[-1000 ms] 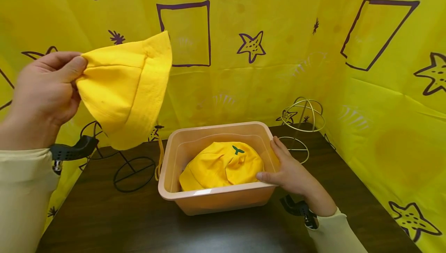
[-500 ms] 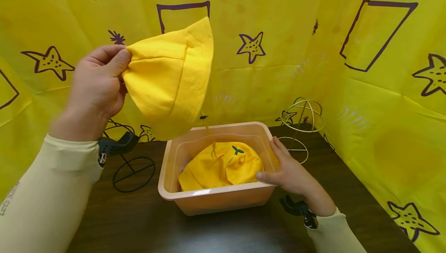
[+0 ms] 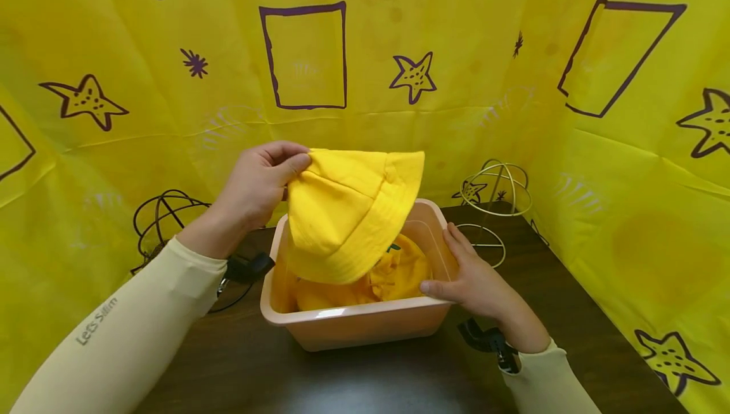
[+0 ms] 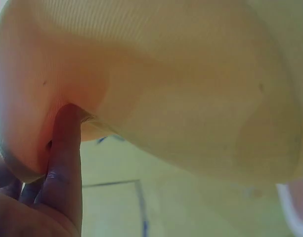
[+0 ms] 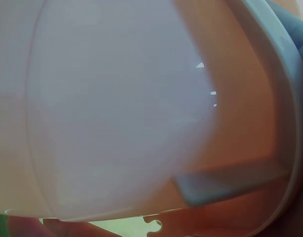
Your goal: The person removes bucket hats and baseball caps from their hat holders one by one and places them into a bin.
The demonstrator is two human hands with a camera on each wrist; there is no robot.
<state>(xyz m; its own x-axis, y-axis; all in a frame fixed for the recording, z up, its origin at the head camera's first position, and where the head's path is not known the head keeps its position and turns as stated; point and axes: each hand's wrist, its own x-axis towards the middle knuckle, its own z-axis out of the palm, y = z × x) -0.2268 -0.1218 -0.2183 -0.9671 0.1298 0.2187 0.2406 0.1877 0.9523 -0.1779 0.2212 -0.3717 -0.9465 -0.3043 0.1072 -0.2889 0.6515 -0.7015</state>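
My left hand (image 3: 248,189) pinches the crown of a yellow bucket hat (image 3: 342,205) between thumb and fingers. The hat hangs tilted over a pink plastic tub (image 3: 365,325), its brim facing down and right. In the left wrist view the hat's cloth (image 4: 191,89) fills most of the picture, with a finger against it. Inside the tub lies more yellow fabric, a hat (image 3: 407,268) with a green sprout mark, partly hidden behind the held one. My right hand (image 3: 479,284) grips the tub's right rim near the front corner; the tub's outer wall (image 5: 116,98) fills the right wrist view.
Behind my left forearm stands a black wire stand (image 3: 165,193), partly covered. A gold wire stand (image 3: 495,213) is at the back right. All this is on a dark wooden table (image 3: 228,363), with a yellow patterned cloth (image 3: 473,27) hanging behind and beside it.
My left hand has carried the bucket hat rightward and then down, from the upper left to over the tub. The right hand and the tub have stayed put.
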